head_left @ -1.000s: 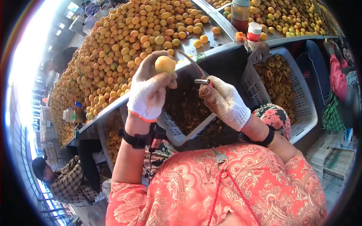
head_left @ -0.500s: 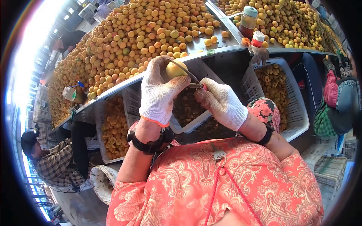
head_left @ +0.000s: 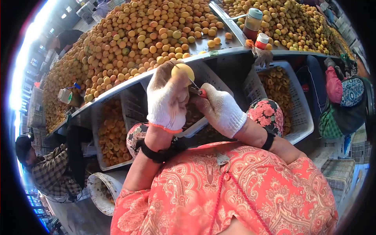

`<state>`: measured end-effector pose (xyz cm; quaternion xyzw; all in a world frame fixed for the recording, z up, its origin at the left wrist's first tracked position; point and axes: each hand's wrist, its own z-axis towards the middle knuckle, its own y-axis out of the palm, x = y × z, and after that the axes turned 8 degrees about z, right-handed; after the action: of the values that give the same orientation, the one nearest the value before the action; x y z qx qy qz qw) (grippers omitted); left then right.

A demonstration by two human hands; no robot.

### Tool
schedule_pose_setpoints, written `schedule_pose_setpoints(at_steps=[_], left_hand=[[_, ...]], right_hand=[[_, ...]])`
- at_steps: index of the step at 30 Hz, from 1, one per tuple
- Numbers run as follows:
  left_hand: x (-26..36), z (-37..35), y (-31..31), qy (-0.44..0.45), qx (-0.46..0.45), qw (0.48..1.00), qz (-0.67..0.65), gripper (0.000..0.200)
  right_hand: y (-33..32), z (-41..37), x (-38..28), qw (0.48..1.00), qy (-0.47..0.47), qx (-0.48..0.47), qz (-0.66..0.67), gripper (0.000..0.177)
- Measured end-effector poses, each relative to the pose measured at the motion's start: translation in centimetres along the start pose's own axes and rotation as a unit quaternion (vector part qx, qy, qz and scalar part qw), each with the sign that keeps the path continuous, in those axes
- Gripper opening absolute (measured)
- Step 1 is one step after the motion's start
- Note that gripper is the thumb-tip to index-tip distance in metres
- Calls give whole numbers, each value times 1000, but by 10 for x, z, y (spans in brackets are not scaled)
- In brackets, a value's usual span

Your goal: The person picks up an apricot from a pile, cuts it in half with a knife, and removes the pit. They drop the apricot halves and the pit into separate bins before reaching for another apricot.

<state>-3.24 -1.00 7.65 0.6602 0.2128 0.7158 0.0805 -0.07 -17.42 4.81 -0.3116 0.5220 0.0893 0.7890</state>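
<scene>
My left hand (head_left: 166, 100), in a white knitted glove with soiled fingers, grips a yellow apricot (head_left: 184, 73) near the table's front edge. In my right hand (head_left: 223, 107), gloved likewise, is a small knife (head_left: 202, 93) with a red handle. Its thin blade points up and left and meets the apricot's lower right side. Part of the handle is hidden by my fingers. Below my hands stands a crate with perforated walls (head_left: 215, 80), holding dark, shaded pieces.
A metal-edged table (head_left: 131, 85) carries heaped apricots (head_left: 129, 43), a lidded jar (head_left: 252, 25) and a red bottle (head_left: 261, 41). Crates of cut apricots stand left (head_left: 96, 137) and right (head_left: 305, 127). A white bucket (head_left: 113, 183) is lower left. People sit left (head_left: 51, 168) and right (head_left: 333, 105).
The knife has swung from across the apricot's top to its lower right side. My right hand has shifted slightly left, and my left hand has turned around the fruit. The view has shifted slightly.
</scene>
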Motion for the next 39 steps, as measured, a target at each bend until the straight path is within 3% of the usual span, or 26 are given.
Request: schedule_pose_setpoints(at_steps=[2,4,8,9,11,15,17,19,21,22,25,27,29,31,34,36,39], left_hand=[[-8,1,8,-19,34,999,-17,35],[-12,1,7,-54,66,996,13,56],[-18,9,-12,-27,-23,998,54,56],[-20,9,-12,-27,-24,998,55,56],[-23,8,-7,58,-33,991,117,54],[-32,14,-8,46,-25,987,149,50],[-33,15,7,-37,63,993,-97,48],[-36,18,-10,-64,39,993,-94,47],[-30,24,-21,-27,-20,996,83,48],[-32,23,-19,38,-16,990,134,49],[-43,21,-7,89,29,986,136,50],[-37,18,4,84,32,990,112,48],[-30,12,19,-82,60,981,-167,40],[-38,18,15,-107,54,970,-212,37],[-40,25,7,-85,27,985,-150,37],[-46,31,-2,7,60,996,59,41],[-51,35,-2,65,69,994,50,38]], right_hand=[[6,3,5,1000,7,10,-5,23],[10,2,6,1000,17,17,-7,23],[8,3,8,999,6,39,14,24],[8,4,8,999,7,46,28,25],[7,3,5,999,19,36,17,25],[8,3,12,999,34,34,-18,25],[9,3,14,999,16,43,-22,25],[8,2,13,998,-5,53,-28,25],[6,3,9,998,9,55,-5,25],[5,3,9,998,8,56,-6,25],[7,5,10,998,1,65,18,25],[8,5,12,998,17,55,-23,24],[12,5,20,997,2,71,-30,21],[15,5,26,995,-16,88,-37,18],[13,7,28,994,-22,97,-41,17],[9,7,28,997,-6,78,-16,25],[12,8,32,998,12,62,-14,25]])
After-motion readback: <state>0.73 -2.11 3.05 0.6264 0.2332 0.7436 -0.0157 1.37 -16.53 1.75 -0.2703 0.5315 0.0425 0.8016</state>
